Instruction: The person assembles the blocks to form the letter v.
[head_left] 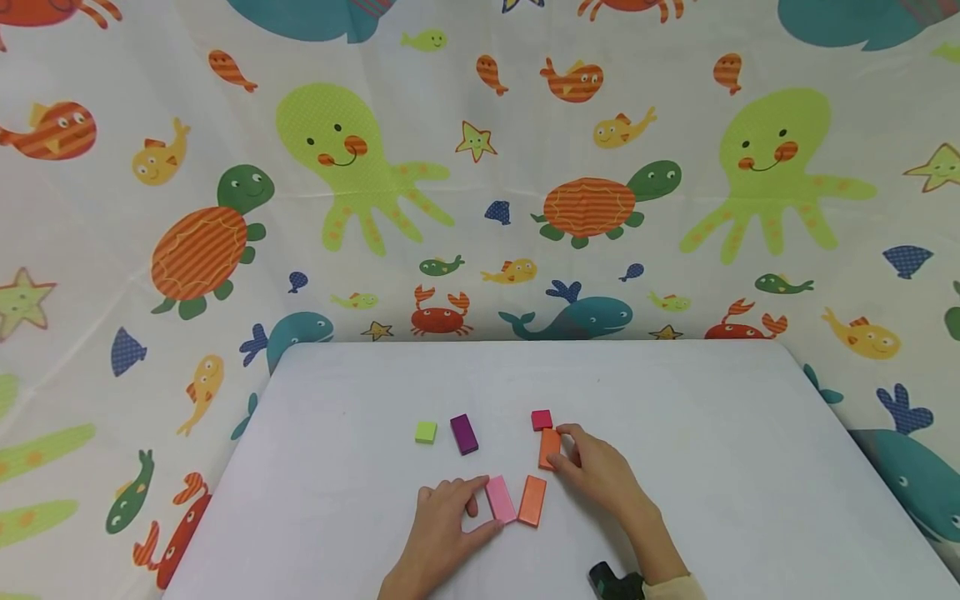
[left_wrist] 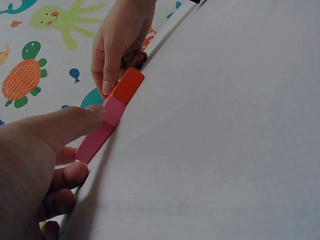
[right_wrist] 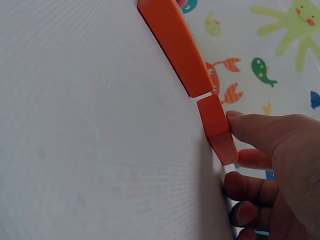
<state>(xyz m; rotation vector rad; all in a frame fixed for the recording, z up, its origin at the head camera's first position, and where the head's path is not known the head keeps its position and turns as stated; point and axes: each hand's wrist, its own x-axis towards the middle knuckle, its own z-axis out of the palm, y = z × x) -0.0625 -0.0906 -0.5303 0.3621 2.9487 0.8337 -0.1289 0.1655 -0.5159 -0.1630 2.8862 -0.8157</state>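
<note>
In the head view my left hand (head_left: pixel 446 529) pinches a pink block (head_left: pixel 501 499) between thumb and fingers at its two ends. Right of it lies an orange block (head_left: pixel 532 502), its lower end close to the pink one. A second orange block (head_left: pixel 550 450) sits farther back, and my right hand (head_left: pixel 603 475) pinches it by its ends. That block's far end lies against or very near a small red block (head_left: pixel 542 419). The left wrist view shows my thumb on the pink block (left_wrist: pixel 97 140); in the right wrist view, finger and thumb are on the orange block (right_wrist: pixel 217 131).
A purple block (head_left: pixel 464 434) and a small green block (head_left: pixel 425 432) lie at the back left of the white table (head_left: pixel 337 400). A dark device (head_left: pixel 617 581) is by my right wrist. Behind hangs a cloth (head_left: pixel 420 192) printed with sea animals.
</note>
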